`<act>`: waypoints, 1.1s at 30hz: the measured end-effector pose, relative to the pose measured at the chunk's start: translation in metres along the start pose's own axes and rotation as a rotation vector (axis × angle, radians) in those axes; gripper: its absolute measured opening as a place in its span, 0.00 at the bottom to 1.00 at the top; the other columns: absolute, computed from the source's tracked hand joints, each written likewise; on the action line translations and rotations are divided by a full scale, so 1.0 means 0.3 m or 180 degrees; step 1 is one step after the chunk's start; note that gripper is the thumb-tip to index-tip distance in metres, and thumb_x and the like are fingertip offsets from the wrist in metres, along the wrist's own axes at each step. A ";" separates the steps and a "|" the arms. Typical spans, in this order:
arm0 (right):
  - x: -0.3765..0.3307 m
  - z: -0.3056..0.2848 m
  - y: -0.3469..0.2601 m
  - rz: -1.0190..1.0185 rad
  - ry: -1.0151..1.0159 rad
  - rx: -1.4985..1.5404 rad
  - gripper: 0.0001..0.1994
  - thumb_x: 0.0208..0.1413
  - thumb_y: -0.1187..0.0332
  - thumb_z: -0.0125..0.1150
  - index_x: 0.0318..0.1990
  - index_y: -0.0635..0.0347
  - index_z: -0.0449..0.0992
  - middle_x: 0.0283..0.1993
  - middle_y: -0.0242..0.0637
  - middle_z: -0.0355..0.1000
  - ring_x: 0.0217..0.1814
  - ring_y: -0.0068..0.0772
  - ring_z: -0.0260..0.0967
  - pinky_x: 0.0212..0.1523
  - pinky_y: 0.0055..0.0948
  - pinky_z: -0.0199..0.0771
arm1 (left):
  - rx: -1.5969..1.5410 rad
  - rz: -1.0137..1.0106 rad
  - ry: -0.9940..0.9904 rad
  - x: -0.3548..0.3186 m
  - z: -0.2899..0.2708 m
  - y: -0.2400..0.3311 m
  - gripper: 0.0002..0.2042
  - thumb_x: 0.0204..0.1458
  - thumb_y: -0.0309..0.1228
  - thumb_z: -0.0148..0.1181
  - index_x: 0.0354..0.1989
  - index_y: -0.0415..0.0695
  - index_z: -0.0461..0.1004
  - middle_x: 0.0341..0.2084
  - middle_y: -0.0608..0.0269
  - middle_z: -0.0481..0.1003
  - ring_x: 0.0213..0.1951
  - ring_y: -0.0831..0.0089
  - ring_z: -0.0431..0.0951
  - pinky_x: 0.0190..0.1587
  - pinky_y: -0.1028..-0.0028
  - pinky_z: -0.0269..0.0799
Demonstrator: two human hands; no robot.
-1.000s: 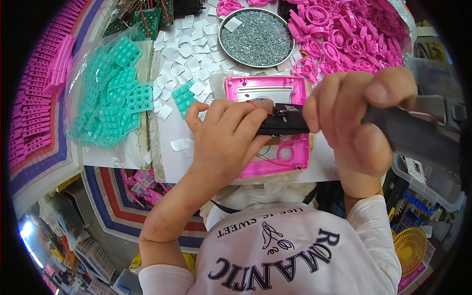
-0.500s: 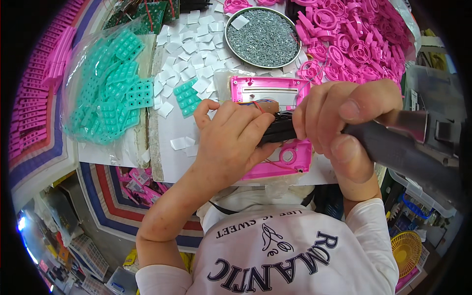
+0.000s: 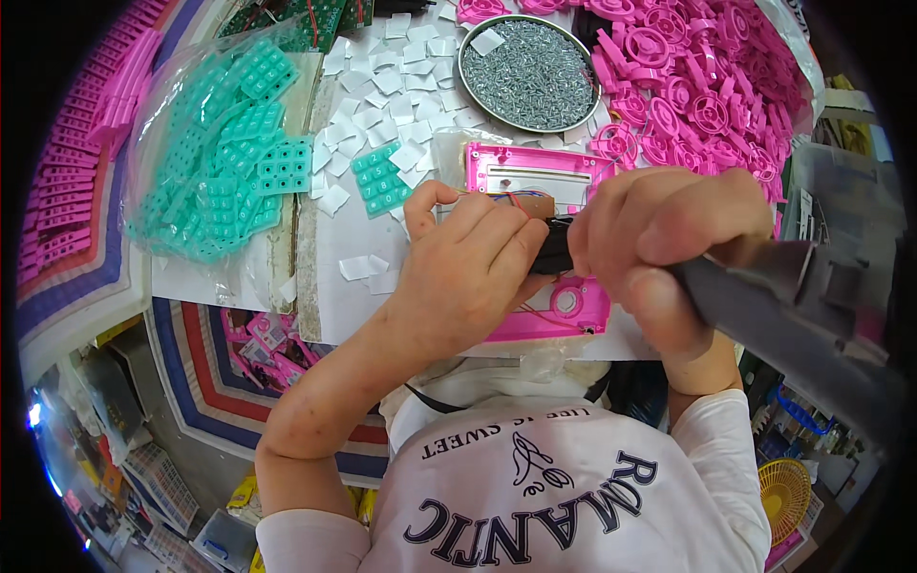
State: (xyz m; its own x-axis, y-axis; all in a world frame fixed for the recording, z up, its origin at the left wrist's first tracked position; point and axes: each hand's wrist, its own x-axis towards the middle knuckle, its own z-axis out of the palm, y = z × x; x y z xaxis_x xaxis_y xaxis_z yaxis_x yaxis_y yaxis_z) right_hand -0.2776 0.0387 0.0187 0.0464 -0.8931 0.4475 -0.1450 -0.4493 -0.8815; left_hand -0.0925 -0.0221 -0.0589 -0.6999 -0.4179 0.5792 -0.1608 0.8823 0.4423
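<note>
Both hands on pink plastic housing (image 3: 535, 172), near tabletop's front edge
Left hand (image 3: 468, 272) presses small brown board (image 3: 531, 204) onto it; right hand (image 3: 659, 248) grips grey power screwdriver (image 3: 764, 306)

a white-topped table (image 3: 330, 286) carries teal keypads (image 3: 229, 162), white paper squares (image 3: 377, 91), a screw tray (image 3: 528, 72), pink parts (image 3: 697, 76) and a pink casing (image 3: 535, 172).
</note>
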 end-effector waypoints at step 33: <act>0.085 -0.195 0.113 0.2357 -0.1286 -0.1774 0.16 0.65 0.58 0.61 0.35 0.65 0.79 0.23 0.42 0.72 0.25 0.37 0.73 0.29 0.37 0.71 | -0.0073 -0.1228 0.0037 -0.009 0.027 0.055 0.30 0.49 0.36 0.70 0.61 0.39 0.71 0.44 0.65 0.77 0.54 0.60 0.66 0.63 0.48 0.46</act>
State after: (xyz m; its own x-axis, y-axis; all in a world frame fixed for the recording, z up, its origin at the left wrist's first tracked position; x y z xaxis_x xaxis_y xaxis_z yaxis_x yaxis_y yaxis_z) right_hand -0.3393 0.0021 0.0090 0.0739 -0.9303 -0.3593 -0.7092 0.2043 -0.6748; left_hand -0.0989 -0.0046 -0.0585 -0.5831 -0.7207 0.3748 -0.3952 0.6548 0.6443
